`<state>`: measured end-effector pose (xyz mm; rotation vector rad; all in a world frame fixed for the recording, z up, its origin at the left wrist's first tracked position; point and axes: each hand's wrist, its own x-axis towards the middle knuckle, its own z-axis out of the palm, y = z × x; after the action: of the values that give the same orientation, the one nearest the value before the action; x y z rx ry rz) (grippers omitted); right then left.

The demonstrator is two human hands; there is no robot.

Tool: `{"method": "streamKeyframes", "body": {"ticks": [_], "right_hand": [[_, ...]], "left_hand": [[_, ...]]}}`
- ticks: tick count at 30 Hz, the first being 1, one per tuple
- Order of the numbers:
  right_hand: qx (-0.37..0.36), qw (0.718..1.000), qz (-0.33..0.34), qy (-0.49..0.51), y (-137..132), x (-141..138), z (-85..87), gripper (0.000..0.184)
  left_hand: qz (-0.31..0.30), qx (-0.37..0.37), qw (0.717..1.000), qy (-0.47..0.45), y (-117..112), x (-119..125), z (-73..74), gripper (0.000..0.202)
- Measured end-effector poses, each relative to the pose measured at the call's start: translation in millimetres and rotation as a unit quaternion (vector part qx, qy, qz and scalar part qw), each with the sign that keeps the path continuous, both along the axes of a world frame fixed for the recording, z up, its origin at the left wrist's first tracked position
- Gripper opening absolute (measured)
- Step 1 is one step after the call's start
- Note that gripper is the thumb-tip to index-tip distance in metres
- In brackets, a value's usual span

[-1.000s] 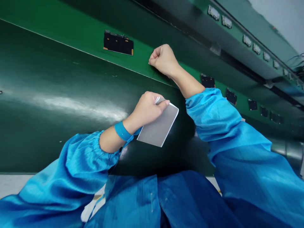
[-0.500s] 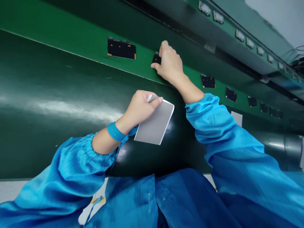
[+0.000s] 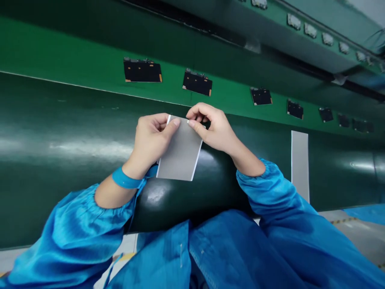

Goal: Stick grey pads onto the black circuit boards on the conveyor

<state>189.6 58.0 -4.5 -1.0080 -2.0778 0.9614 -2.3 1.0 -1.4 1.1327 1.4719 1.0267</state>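
My left hand (image 3: 152,140) is closed on a thin grey sheet (image 3: 182,154) with white edges, thumb on its face near the top left. The sheet is held up over the dark green surface in front of my body. At the sheet's upper right edge, my right hand (image 3: 213,126) is closed in a pinch, thumb and fingers meeting there. A small white bit shows at the right thumb's tip; I cannot tell whether it is part of the sheet. Just beyond my hands, a black circuit board (image 3: 197,83) with orange patches lies flat on a bright green strip.
Another black board (image 3: 142,71) lies to the left on the green strip (image 3: 90,68), and several more run off to the right. A long grey sheet (image 3: 300,164) rests on the dark green surface (image 3: 60,168) beside my right sleeve. Small whitish parts (image 3: 294,21) line an upper ledge.
My right hand has let go of the black board on the strip and come back to the sheet's top edge. The left hand has shifted slightly left with the sheet.
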Motion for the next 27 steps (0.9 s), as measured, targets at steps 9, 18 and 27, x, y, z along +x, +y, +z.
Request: {"method": "streamKeyframes", "body": {"ticks": [9,18,27], "right_hand": [[0.125,0.989,-0.037,-0.065,-14.7,-8.2,-2.5,0.017],[0.019,0.998,-0.057,-0.004,-12.0,-8.7,-1.4,0.016],[0.030,0.996,-0.077,0.012,-4.1,-11.6,-8.6,0.018]], "left_hand": [[-0.004,0.017,0.998,0.058,-2.5,-1.1,-1.5,0.034],[-0.016,0.007,0.999,0.047,-1.5,0.2,-2.4,0.033],[-0.024,0.000,1.000,0.017,-0.8,2.1,-2.5,0.034]]}}
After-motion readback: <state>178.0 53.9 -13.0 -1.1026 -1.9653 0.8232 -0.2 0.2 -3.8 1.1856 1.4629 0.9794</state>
